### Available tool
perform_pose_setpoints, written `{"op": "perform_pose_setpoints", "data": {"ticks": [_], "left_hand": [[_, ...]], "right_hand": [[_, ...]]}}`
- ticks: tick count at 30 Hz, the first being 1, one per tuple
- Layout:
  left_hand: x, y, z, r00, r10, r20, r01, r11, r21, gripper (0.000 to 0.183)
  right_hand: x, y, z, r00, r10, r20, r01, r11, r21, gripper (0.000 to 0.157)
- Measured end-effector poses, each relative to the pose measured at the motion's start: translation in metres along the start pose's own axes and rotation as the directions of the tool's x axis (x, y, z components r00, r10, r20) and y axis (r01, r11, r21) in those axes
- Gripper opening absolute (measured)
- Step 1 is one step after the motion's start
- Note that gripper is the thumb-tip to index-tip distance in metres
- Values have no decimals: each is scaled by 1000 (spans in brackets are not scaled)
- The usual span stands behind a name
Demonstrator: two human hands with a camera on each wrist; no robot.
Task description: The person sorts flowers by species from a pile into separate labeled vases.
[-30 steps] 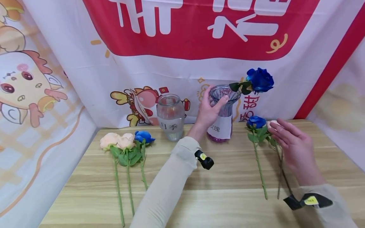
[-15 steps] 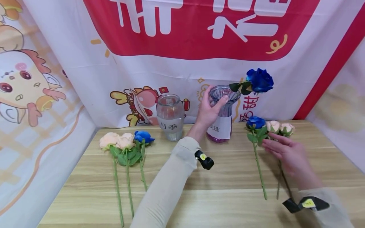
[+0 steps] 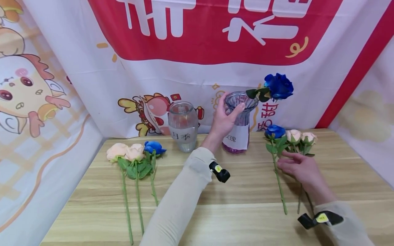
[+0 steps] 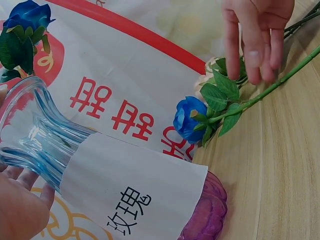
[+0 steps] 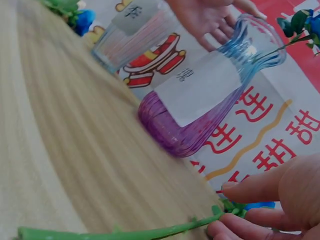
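Note:
My left hand [image 3: 224, 119] grips the neck of a glass vase [image 3: 236, 116], bluish above and purple at the base, with a white paper label. A blue rose [image 3: 278, 87] stands in this vase and leans right over its rim. My right hand [image 3: 300, 169] hovers beside the stem of a second blue rose [image 3: 275, 131] lying on the table. In the right wrist view, that green stem [image 5: 150, 232] runs up to the fingertips, with the thumb held apart from the fingers. Two pale pink roses [image 3: 293, 136] lie just right of it, their stems partly behind the hand.
A clear glass vase [image 3: 183, 126] with a white label stands left of the held one. On the wooden table [image 3: 234, 218], two pink roses [image 3: 118, 151] and a blue rose [image 3: 154, 147] lie at the left. A printed cloth [image 3: 197, 78] hangs behind.
My right hand has moved from over the pink roses down and left to the lying blue rose's stem, uncovering the pink blooms. The left hand stays on the vase.

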State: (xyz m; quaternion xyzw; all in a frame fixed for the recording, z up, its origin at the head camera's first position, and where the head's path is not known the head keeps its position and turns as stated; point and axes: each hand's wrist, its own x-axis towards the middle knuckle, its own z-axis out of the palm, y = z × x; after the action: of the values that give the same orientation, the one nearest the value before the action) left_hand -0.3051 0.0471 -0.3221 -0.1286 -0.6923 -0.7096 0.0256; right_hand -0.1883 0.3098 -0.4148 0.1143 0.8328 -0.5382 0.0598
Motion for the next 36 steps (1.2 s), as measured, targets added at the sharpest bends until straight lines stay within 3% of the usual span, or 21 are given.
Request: {"op": "perform_pose_setpoints", "data": {"ticks": [6,15,23,36], "left_hand": [[0,1,0,1000,3,5,-3,1000,-10,80],[0,1,0,1000,0,9,0,1000,-5,80],[-1,2,0,1000,-6,8,7,1000,-10,81],[-1,3,1,1000,-24,-11,25,1000,18,80]], "right_hand": [[1,3,4,999,2,-33,-6,994,-107,72],[-1,4,8,998,14,-56,-23,987,-159,79],[1,0,16,993,57,-99,-76,978,-194,76],[-1,-2,17,994,1,-109,-38,938,-345,51]]}}
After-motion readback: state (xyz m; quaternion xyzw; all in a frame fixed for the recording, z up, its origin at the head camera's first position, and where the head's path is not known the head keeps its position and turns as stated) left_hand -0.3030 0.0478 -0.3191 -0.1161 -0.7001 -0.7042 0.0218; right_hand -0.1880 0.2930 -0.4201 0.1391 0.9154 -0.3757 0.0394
